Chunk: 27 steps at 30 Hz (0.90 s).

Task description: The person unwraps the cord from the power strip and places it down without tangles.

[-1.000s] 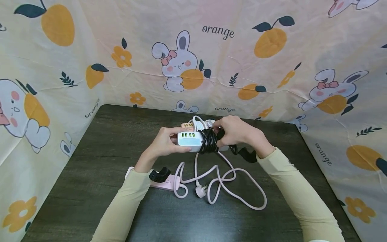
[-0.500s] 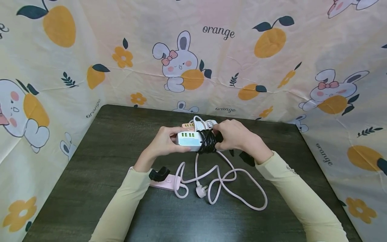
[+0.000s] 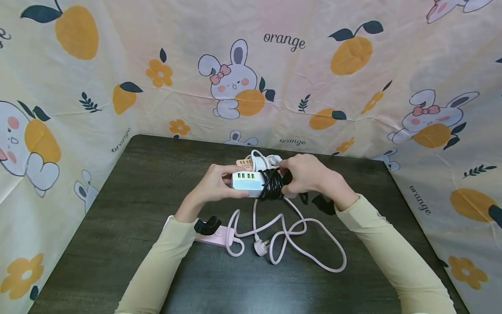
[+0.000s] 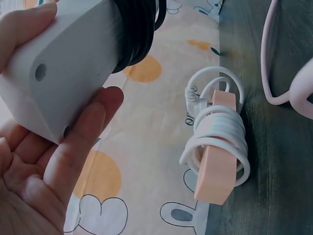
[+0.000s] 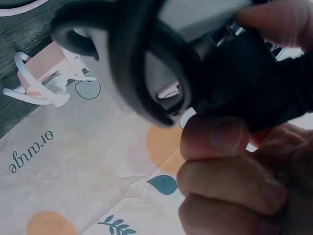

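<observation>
My left hand [image 3: 213, 185] grips the left end of a white power strip [image 3: 246, 183], thumb on the near side and fingers behind it. A row of USB ports shows on the strip's top. Black cord [image 3: 271, 184] is wound in several turns around its middle. In the right wrist view, my right hand [image 5: 230, 181] pinches the black plug [image 5: 244, 73] at the cord's end, its metal prongs partly showing by the strip. A loop of the cord crosses close to that camera. The strip's right end is mostly hidden behind the right hand in the head view.
Behind the strip, a peach power strip [image 4: 217, 171] wound with white cord [image 4: 220, 127] lies near the table's back edge. A pink power strip [image 3: 213, 237] lies by the left sleeve. Its long cord [image 3: 313, 257] sprawls across the dark table [image 3: 219, 283], ending in a white plug [image 3: 260, 247].
The right hand dips slightly toward the left, then comes back a little to the right, still pinching the plug. The left hand and the strip hardly move.
</observation>
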Each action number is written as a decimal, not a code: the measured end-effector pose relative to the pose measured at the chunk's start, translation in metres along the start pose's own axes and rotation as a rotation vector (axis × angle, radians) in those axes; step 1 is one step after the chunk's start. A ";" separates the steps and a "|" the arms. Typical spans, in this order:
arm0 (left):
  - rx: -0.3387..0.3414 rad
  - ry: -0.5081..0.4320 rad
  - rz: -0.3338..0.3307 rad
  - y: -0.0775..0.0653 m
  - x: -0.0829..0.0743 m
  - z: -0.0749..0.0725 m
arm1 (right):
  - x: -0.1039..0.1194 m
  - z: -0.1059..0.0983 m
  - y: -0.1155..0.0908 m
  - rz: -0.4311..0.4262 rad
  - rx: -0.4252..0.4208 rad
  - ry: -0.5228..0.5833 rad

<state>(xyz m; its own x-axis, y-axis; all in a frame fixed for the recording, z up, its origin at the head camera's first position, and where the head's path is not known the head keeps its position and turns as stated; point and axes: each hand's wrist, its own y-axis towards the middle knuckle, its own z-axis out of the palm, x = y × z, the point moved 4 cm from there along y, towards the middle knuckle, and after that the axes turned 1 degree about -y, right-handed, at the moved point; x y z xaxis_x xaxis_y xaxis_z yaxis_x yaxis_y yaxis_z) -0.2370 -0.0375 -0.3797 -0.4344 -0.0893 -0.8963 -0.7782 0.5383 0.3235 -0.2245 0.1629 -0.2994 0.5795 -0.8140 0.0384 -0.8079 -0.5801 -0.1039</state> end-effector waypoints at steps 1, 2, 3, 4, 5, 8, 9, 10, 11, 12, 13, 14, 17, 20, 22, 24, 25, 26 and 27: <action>0.001 0.002 0.001 0.000 0.000 0.000 | -0.001 0.000 0.000 0.002 0.009 0.012; 0.003 0.005 0.004 0.000 0.000 -0.001 | -0.001 0.000 0.001 -0.001 0.015 0.018; 0.004 0.010 0.008 0.000 -0.001 -0.002 | -0.001 0.000 0.001 -0.008 0.018 0.025; 0.000 0.025 0.012 0.000 -0.001 -0.003 | -0.001 -0.001 0.001 -0.014 0.017 0.029; -0.005 0.048 0.022 -0.001 -0.003 -0.004 | -0.002 -0.001 0.002 -0.014 0.011 0.027; -0.019 0.086 0.037 -0.002 -0.003 -0.007 | -0.004 -0.003 0.000 -0.018 -0.002 0.026; -0.017 0.083 0.033 -0.003 -0.002 -0.008 | -0.004 -0.003 -0.001 -0.016 0.005 0.038; -0.016 0.080 0.029 -0.003 -0.001 -0.008 | -0.004 -0.004 -0.002 -0.012 0.007 0.050; -0.015 0.060 0.021 -0.003 0.000 -0.008 | -0.004 -0.005 -0.004 -0.010 0.001 0.061; -0.018 0.035 0.010 -0.003 0.003 -0.009 | -0.004 -0.006 -0.006 -0.009 -0.010 0.071; -0.021 0.012 0.000 -0.002 0.005 -0.009 | -0.003 -0.008 -0.008 -0.011 -0.029 0.075; -0.030 0.000 -0.008 -0.002 0.007 -0.009 | -0.003 -0.011 -0.011 -0.010 -0.060 0.076; -0.091 -0.001 -0.010 -0.002 0.010 -0.014 | -0.002 -0.019 -0.019 -0.016 -0.219 0.066; -0.161 0.019 -0.017 -0.004 0.010 -0.022 | -0.002 -0.022 -0.033 -0.034 -0.412 0.091; -0.205 0.023 -0.021 -0.006 0.010 -0.029 | -0.006 -0.020 -0.044 -0.020 -0.527 0.117; -0.240 0.026 -0.018 -0.008 0.008 -0.037 | -0.015 -0.016 -0.053 0.050 -0.603 0.150; -0.251 0.022 -0.014 -0.009 0.007 -0.041 | -0.021 -0.012 -0.056 0.103 -0.621 0.175; -0.258 0.023 -0.009 -0.010 0.006 -0.044 | -0.028 -0.009 -0.059 0.161 -0.634 0.200; -0.260 0.022 -0.007 -0.011 0.006 -0.047 | -0.036 -0.006 -0.060 0.219 -0.643 0.223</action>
<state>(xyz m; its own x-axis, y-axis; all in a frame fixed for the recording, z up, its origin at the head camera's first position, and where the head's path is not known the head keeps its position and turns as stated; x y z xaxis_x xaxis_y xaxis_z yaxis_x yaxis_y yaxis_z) -0.2521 -0.0830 -0.3744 -0.4360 -0.1122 -0.8929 -0.8706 0.3040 0.3869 -0.1975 0.2272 -0.2889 0.4166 -0.8605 0.2932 -0.8459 -0.2489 0.4716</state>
